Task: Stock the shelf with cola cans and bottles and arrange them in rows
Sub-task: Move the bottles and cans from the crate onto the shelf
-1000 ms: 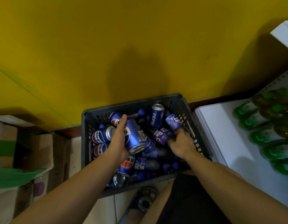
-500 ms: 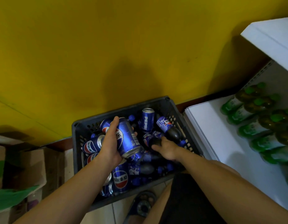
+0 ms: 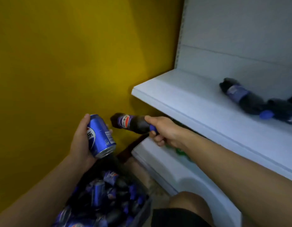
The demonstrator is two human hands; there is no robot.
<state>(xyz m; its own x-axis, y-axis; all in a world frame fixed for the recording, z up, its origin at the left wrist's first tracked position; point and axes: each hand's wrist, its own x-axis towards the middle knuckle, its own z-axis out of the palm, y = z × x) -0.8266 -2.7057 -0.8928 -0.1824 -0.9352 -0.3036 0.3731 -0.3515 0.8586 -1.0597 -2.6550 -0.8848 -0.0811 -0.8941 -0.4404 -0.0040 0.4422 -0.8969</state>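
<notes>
My left hand (image 3: 80, 141) grips a blue cola can (image 3: 99, 135), tilted with its base toward me, above the crate. My right hand (image 3: 163, 130) holds a small dark cola bottle (image 3: 130, 122) by its blue cap end, the bottle lying sideways and pointing left, just below the front edge of the white upper shelf (image 3: 183, 102). Two cola bottles (image 3: 243, 97) lie on their sides on that shelf at the right. The dark crate (image 3: 142, 212) at the bottom holds several more cans and bottles.
A yellow wall (image 3: 68, 63) fills the left. The shelf's white back panel (image 3: 240, 38) rises at the right. A lower white shelf (image 3: 158, 159) sits under my right arm, with green caps partly hidden there. My knee (image 3: 188, 200) is at the bottom.
Both hands have lifted out of the crate. The right hand took hold of a bottle and raised it toward the upper shelf; the view swung up and right.
</notes>
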